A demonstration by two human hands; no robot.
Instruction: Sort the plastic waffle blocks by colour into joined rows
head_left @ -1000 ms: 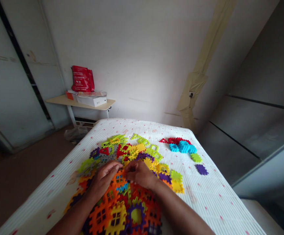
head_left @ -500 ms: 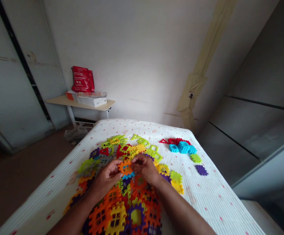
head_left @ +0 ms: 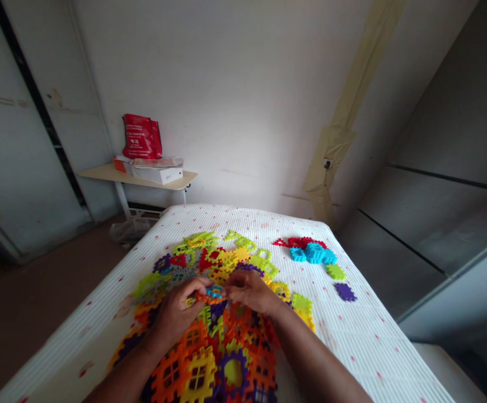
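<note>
Between my two hands, low over a heap of coloured plastic interlocking tiles, is a small joined piece of blue and orange interlocking tiles (head_left: 214,292). My left hand (head_left: 180,305) pinches its left side with thumb and fingers. On the opposite side my right hand (head_left: 249,291) grips its edge, fingers closed and partly hiding it. Beneath and around the hands the heap mixes several colours, with orange window tiles (head_left: 172,372), a yellow window tile (head_left: 197,374) and a purple frame tile (head_left: 233,372) nearest me.
Blue tiles (head_left: 314,253) and red tiles (head_left: 306,242) lie in a pile at the bed's far right. A green tile (head_left: 336,272) and a purple tile (head_left: 345,291) lie near it. Behind, a small table (head_left: 96,172) bears a red bag (head_left: 140,137) and a white box (head_left: 159,174).
The orange tile, which faced me upright, has been tipped so that it lies nearly flat, with the blue part now above the orange. Both hands stay on the piece.
</note>
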